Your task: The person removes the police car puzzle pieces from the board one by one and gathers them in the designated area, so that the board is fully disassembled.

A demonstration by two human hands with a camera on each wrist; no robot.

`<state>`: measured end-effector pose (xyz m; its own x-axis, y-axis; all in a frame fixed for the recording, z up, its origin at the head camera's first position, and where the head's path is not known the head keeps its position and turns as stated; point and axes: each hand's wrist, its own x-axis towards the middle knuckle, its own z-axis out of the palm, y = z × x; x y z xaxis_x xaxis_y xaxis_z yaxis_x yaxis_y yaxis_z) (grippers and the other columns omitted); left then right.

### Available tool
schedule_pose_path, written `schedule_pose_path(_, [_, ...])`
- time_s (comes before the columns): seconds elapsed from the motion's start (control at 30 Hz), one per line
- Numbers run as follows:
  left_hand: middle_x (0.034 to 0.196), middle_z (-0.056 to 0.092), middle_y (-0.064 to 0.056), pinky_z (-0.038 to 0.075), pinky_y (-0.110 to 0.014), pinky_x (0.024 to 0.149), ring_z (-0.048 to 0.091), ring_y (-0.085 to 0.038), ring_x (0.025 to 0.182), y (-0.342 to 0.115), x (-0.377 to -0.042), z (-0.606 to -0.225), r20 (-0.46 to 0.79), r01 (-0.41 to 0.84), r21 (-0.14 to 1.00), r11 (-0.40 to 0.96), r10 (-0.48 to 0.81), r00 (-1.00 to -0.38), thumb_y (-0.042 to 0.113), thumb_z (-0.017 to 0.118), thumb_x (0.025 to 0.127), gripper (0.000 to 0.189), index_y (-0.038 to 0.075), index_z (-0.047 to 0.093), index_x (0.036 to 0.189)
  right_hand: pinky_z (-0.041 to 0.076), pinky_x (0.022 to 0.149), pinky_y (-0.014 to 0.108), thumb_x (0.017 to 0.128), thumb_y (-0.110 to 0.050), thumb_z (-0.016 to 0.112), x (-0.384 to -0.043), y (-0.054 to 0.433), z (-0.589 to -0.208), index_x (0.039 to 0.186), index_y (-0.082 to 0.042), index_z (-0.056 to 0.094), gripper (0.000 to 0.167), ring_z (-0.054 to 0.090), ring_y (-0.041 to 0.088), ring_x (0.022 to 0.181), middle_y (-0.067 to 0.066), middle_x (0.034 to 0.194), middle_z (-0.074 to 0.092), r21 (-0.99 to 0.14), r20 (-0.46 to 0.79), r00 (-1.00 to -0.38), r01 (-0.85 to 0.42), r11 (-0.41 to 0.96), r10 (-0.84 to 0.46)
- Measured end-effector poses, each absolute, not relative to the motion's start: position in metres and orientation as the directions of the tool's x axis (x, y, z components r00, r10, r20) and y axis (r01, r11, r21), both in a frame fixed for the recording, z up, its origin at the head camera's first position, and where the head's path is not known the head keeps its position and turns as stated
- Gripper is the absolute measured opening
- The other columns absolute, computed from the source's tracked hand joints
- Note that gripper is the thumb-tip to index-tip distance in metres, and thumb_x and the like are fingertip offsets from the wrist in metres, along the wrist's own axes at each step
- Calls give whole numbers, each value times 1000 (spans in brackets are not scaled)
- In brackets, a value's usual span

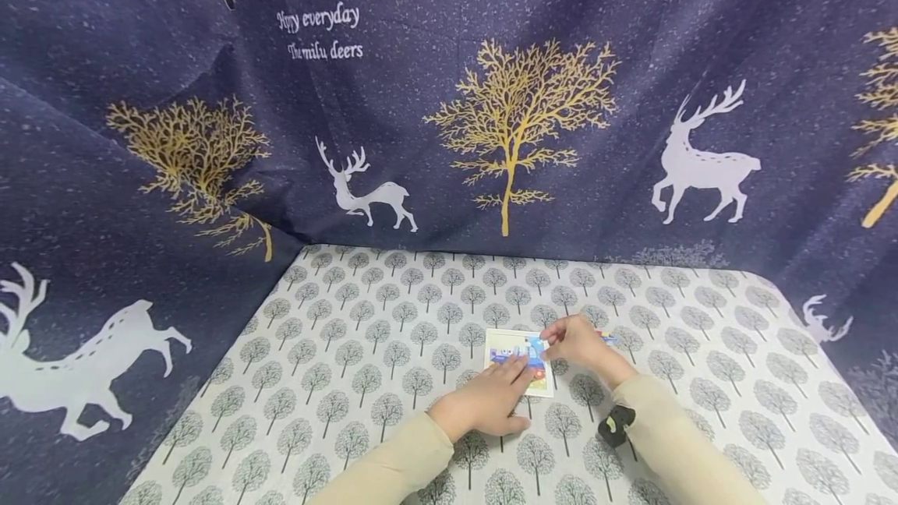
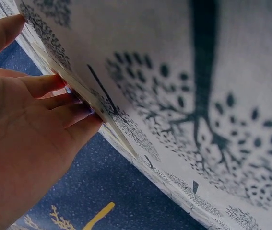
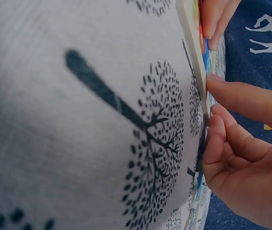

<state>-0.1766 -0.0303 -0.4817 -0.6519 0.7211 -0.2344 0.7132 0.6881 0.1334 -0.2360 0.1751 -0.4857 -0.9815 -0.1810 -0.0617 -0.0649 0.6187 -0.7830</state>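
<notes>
A small picture board [image 1: 519, 385] with a pale frame and a colourful printed scene lies flat on the patterned cloth. My left hand [image 1: 491, 400] rests its outstretched fingers on the board's lower middle; the left wrist view shows that hand [image 2: 35, 120] with fingertips on the board's face [image 2: 90, 98]. At the upper right edge, my right hand [image 1: 578, 345] pinches the board's border between thumb and curled fingers. Seen from the right wrist, the right thumb [image 3: 251, 98] touches the board's rim [image 3: 199, 57]. Whether a separate piece sits between those fingertips is hidden.
Just behind the right hand, a small red, blue and yellow item [image 1: 606, 337] is partly covered. The table wears a white cloth [image 1: 393, 318] printed with grey trees. A dark blue curtain [image 1: 393, 115] with deer and gold trees hangs around the back and sides.
</notes>
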Motion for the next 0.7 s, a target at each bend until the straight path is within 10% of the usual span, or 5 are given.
schedule_pose_path(0.7, [160, 15, -9, 21, -36, 117, 13, -24, 147, -30, -175, -479, -243, 703, 148, 696, 715, -656, 49, 55, 93, 79, 12, 23, 154, 51, 68, 28, 68, -1, 79, -239, 174, -489, 89, 2, 64, 27, 56, 16, 73, 5, 81, 62, -787, -42, -975, -104, 608, -220])
